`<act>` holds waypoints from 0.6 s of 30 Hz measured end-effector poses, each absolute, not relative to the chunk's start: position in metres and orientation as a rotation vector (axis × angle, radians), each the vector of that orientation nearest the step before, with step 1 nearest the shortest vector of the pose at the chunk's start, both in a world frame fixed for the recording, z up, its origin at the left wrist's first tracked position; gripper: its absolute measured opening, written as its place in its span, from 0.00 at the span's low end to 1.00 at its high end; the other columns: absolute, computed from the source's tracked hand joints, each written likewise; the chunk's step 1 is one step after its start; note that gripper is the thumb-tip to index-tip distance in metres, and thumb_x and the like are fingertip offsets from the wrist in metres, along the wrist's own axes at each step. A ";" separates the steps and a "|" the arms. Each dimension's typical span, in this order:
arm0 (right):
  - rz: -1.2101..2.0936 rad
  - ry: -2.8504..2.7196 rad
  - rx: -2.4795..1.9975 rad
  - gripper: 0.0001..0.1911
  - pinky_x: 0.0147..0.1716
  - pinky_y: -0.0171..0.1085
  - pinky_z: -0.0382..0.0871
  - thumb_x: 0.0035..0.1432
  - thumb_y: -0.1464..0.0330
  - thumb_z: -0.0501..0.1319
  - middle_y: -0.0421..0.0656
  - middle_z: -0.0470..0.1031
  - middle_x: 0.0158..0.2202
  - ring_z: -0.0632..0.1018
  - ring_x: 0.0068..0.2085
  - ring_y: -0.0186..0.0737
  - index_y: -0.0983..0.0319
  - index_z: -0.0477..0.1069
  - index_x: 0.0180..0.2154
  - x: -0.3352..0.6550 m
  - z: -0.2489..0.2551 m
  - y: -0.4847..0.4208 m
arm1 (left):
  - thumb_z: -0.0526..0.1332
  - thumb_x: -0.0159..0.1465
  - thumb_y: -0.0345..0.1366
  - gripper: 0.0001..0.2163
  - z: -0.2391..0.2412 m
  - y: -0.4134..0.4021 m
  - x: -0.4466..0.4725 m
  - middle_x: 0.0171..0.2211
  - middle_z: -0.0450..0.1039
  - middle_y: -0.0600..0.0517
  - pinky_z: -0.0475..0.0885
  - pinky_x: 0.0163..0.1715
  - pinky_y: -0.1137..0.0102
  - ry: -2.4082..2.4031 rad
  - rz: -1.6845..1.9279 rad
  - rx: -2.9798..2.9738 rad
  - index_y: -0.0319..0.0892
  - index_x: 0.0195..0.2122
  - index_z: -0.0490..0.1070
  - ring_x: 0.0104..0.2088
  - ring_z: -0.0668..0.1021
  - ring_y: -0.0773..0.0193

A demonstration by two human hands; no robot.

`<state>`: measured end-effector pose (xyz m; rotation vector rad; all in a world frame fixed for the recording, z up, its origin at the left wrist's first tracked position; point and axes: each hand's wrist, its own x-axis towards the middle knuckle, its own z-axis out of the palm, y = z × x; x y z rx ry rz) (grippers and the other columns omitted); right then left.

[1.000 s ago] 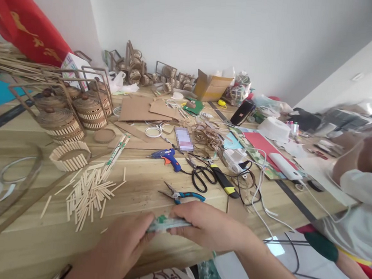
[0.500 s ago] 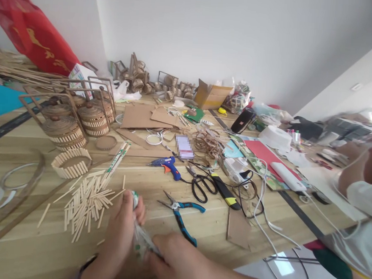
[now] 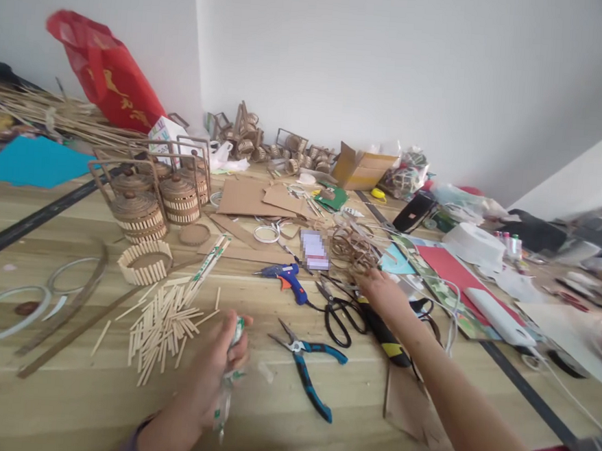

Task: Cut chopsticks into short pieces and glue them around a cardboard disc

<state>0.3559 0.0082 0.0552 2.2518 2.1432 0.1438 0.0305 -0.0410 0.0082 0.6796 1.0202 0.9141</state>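
My left hand point(image 3: 216, 364) is closed around a thin packet in a clear wrapper with green print point(image 3: 228, 378), held upright just above the wooden table point(image 3: 51, 400). A heap of short cut wooden sticks point(image 3: 163, 322) lies just left of it. My right hand point(image 3: 381, 293) is stretched forward over the black scissors point(image 3: 340, 317) and a black-and-yellow utility knife point(image 3: 386, 331), fingers toward a tangle of brown strips point(image 3: 351, 246). It holds nothing that I can see. Blue-handled pliers point(image 3: 309, 367) lie between the two hands.
A blue glue gun point(image 3: 287, 279), woven stick baskets in frames point(image 3: 151, 198), a stick ring point(image 3: 144, 261), cardboard sheets point(image 3: 248, 198), a cardboard box point(image 3: 363, 168), a red bag point(image 3: 110, 75), white tape roll point(image 3: 475, 243) and white cables crowd the table. Another person's arm shows at the far right.
My right hand let go of the wrapped packet and reached forward to the scissors and brown strips. My left hand kept the packet. The view shifted left and up.
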 end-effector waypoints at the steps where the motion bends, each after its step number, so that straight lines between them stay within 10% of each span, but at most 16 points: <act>1: 0.160 2.143 2.230 0.09 0.41 0.39 0.65 0.59 0.77 0.57 0.56 0.76 0.40 0.75 0.43 0.48 0.67 0.76 0.34 0.356 0.056 0.008 | 0.62 0.43 0.68 0.32 0.010 -0.041 0.031 0.15 0.47 0.65 0.49 0.12 0.79 1.034 0.894 0.671 0.44 0.31 0.62 0.14 0.52 0.74; 9: 0.164 2.515 1.781 0.09 0.26 0.34 0.63 0.57 0.78 0.57 0.44 0.76 0.25 0.76 0.27 0.40 0.61 0.72 0.29 0.212 0.037 -0.056 | 0.66 0.50 0.58 0.23 0.018 -0.040 0.057 0.18 0.58 0.61 0.61 0.19 0.75 1.084 1.120 0.786 0.44 0.25 0.61 0.18 0.64 0.71; 18: 0.104 2.861 1.664 0.10 0.35 0.41 0.72 0.55 0.81 0.57 0.53 0.79 0.33 0.79 0.36 0.50 0.68 0.75 0.35 0.153 0.004 -0.098 | 0.61 0.57 0.49 0.14 0.007 -0.053 0.054 0.28 0.74 0.49 0.71 0.40 0.64 1.153 1.061 1.013 0.42 0.31 0.69 0.35 0.78 0.56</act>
